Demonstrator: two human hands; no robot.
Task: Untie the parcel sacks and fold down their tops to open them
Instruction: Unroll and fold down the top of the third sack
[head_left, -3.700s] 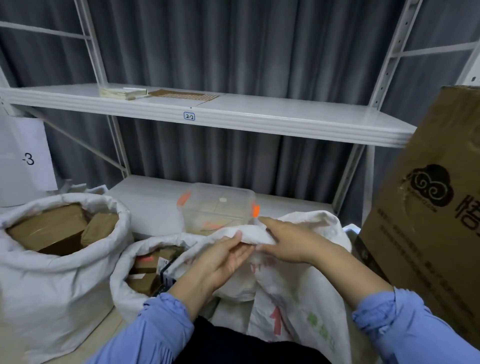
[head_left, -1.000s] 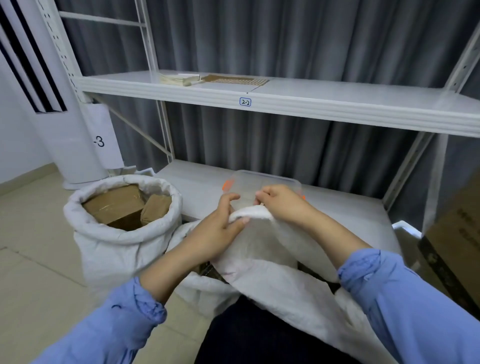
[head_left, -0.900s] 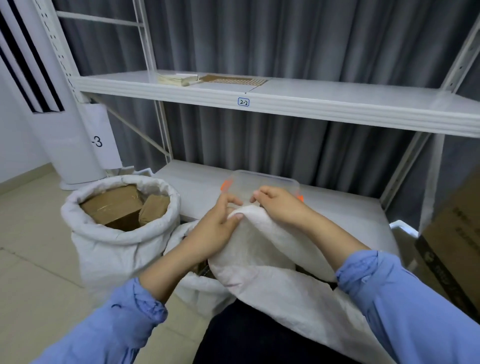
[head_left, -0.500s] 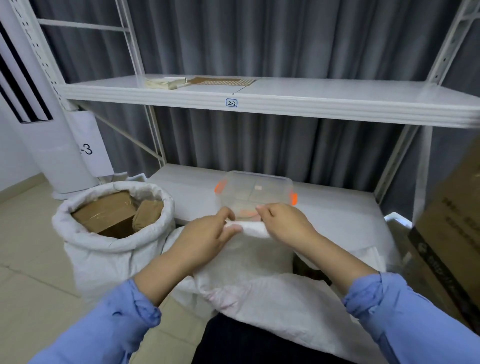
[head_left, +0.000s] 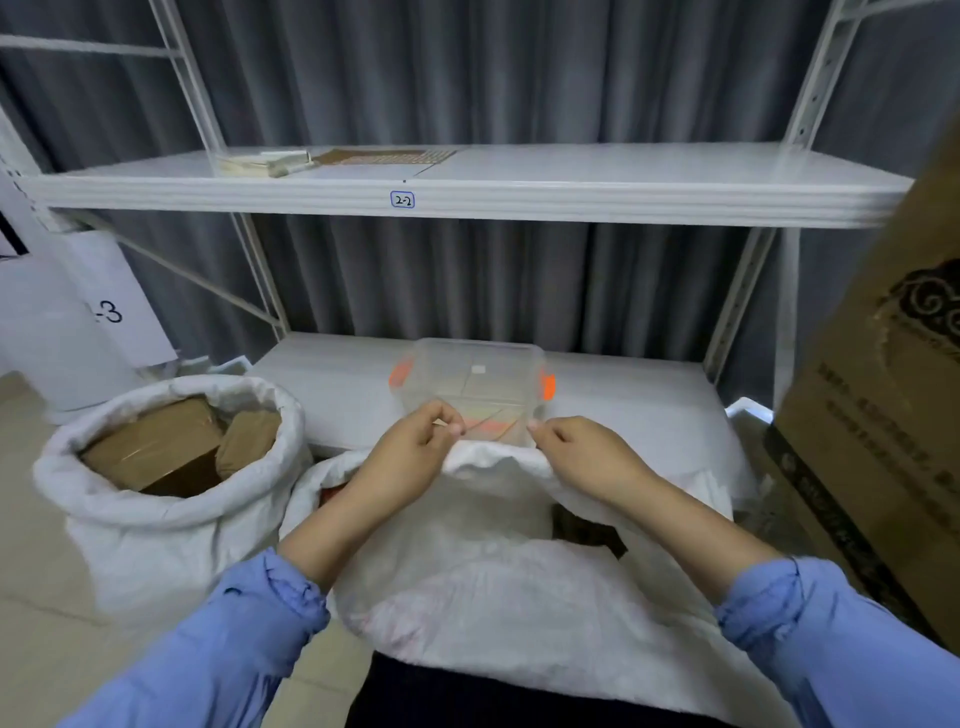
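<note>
Left grip (head_left: 410, 460) and right grip (head_left: 587, 457) are each pinching the rolled top edge (head_left: 493, 460) of the near parcel sack (head_left: 493, 587), with fingers curled over the woven cloth. Half a second earlier the two were almost meeting at the middle of that edge. Now they are standing apart, and the edge is stretching between them as a thick white cuff. The sack's neck was rising tall and gathered a few seconds ago. It is now lying lower, turned down toward the person, and a dark gap (head_left: 587, 532) is showing under the fold at the right. No tie is visible on it. On this evidence the sack is already untied and the fold-down is under way but unfinished, with the mouth only partly showing.

Just behind the hands, a clear plastic box (head_left: 470, 384) with orange clips is sitting on the lower shelf (head_left: 649, 410). To the left, an open sack (head_left: 156, 530) with its top already rolled down is showing brown parcels (head_left: 150, 447). Another white sack (head_left: 319, 480) is lying partly hidden behind the left forearm. A cardboard carton (head_left: 883, 415) is standing at the right.
</note>
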